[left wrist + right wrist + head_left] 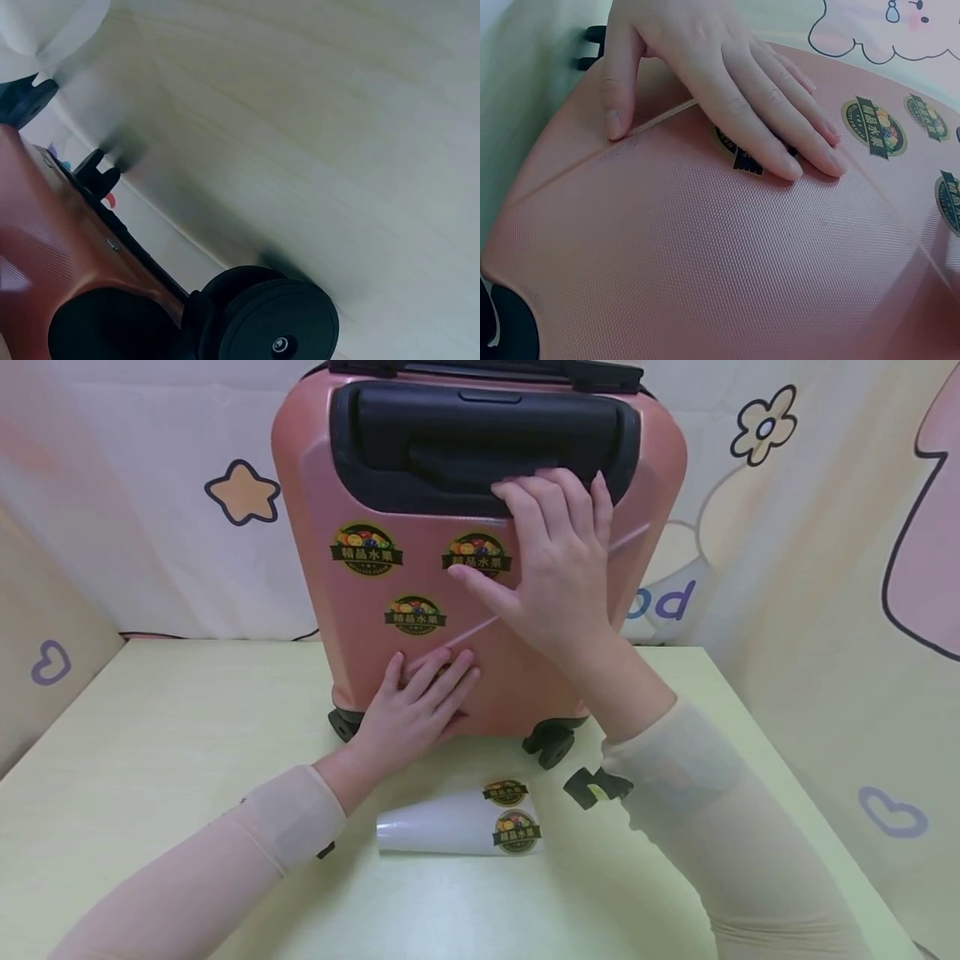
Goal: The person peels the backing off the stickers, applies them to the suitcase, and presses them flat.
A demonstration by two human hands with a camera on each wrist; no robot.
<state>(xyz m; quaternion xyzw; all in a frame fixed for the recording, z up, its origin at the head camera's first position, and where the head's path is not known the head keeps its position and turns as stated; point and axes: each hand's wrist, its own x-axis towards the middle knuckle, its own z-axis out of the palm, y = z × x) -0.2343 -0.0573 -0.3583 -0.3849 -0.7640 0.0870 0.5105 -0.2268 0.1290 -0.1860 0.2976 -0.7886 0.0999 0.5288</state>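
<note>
A pink suitcase [480, 702] stands upright on the table, with round black fruit stickers [367, 550] on its front. My left hand [420, 702] lies against the lower front, fingers nearly straight. In the right wrist view that same hand [727, 82] presses over another sticker [748, 162], partly hidden by the fingers. Higher up on the right, my right hand [558, 552] rests on the suitcase, its fingertips over the edge of the black handle recess [480, 443]. Its extended thumb overlaps the upper right sticker [477, 553].
On the pale table [187, 777] in front of the suitcase lies a curled white sheet [442, 827] with two stickers at its right end. Black wheels [551, 745] support the suitcase. A printed curtain [172, 552] hangs behind.
</note>
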